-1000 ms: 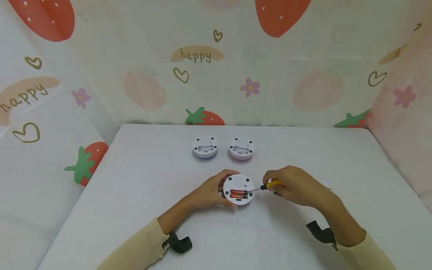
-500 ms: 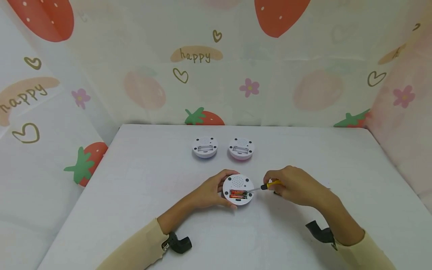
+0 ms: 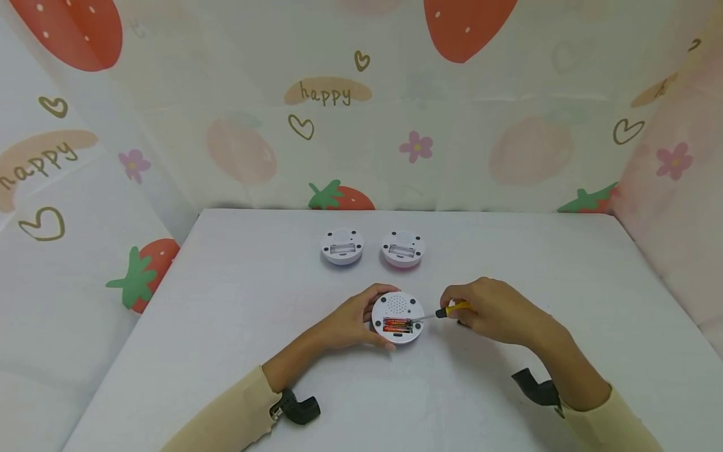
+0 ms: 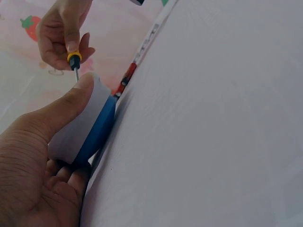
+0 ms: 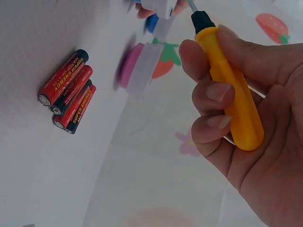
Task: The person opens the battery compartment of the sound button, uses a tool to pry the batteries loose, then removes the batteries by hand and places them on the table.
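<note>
My left hand (image 3: pixel 353 323) grips a round white device (image 3: pixel 398 304) by its left side, fingers behind and thumb in front. Its underside faces up, and red batteries (image 3: pixel 398 325) lie in its open compartment. From the left wrist, the device's lower part looks blue. My right hand (image 3: pixel 497 311) holds a screwdriver (image 5: pixel 234 94) by its yellow handle, fingers curled round it. The metal shaft points left, with its tip at the right end of the battery compartment. Whether the tip touches a battery or the casing is too small to tell.
Two similar round devices (image 3: pixel 342 245) (image 3: pixel 402 248) lie farther back on the white table (image 3: pixel 254 263), undersides up, battery compartments uncovered and without batteries. Several red and black batteries (image 5: pixel 71 87) lie on the table near my right hand. Strawberry-print cloth (image 3: pixel 469 94) hangs behind and at the sides.
</note>
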Action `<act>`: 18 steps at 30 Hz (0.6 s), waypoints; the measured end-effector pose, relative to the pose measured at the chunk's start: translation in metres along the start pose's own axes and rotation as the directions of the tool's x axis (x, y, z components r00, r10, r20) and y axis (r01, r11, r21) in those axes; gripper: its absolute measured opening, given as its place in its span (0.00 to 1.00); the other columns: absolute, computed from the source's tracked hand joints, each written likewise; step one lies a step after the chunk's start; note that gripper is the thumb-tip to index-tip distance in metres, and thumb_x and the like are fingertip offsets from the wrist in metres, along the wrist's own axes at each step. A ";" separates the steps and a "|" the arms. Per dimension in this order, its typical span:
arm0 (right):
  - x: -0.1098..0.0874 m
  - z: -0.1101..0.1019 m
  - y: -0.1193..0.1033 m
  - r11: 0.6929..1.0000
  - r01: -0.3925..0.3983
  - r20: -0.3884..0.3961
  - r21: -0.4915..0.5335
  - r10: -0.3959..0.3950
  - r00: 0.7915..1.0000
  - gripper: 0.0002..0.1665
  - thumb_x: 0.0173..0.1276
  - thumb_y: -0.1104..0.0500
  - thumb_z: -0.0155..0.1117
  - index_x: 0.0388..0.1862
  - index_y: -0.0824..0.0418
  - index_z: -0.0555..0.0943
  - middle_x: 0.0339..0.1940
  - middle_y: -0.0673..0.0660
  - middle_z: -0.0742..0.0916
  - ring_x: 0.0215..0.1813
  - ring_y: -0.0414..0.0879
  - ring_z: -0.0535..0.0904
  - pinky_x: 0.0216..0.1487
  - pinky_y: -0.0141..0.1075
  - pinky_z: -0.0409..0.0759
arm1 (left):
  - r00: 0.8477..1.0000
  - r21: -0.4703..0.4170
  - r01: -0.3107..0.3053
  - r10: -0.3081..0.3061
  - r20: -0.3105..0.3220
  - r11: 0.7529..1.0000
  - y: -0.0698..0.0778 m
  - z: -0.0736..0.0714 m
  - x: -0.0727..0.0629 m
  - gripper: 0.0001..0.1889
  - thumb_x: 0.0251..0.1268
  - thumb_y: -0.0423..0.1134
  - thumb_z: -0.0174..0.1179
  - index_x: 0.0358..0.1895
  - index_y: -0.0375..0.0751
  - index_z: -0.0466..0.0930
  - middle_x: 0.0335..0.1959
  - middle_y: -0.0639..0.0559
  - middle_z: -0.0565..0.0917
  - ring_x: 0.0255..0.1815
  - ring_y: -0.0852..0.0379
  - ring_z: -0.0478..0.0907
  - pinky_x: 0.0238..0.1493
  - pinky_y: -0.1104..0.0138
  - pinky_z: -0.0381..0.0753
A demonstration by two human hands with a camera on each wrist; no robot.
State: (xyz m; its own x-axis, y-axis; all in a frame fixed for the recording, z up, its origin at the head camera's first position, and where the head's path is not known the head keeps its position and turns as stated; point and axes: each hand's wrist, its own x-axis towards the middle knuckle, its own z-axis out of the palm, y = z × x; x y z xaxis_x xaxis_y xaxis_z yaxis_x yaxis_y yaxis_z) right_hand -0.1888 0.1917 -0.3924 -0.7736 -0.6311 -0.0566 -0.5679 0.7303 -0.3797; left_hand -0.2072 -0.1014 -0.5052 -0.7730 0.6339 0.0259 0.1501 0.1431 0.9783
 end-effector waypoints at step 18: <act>-0.001 0.002 0.000 1.000 0.015 -0.013 -0.004 -0.015 1.000 0.12 0.68 0.66 0.68 0.43 0.48 0.85 0.28 0.43 0.85 0.33 0.41 0.73 0.39 0.39 0.76 | 1.000 -0.008 0.002 -0.002 0.001 1.000 -0.002 0.000 0.000 0.52 0.41 0.29 0.83 0.74 0.47 0.63 0.68 0.53 0.72 0.68 0.57 0.72 0.67 0.68 0.73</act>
State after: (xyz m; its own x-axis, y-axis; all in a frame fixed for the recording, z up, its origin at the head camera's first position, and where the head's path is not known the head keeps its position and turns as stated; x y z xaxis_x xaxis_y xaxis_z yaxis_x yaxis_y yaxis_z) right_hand -0.1876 0.1914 -0.3941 -0.7688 -0.6383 -0.0391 -0.5803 0.7221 -0.3765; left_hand -0.2080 -0.1017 -0.5070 -0.7726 0.6345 0.0235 0.1435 0.1385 0.9799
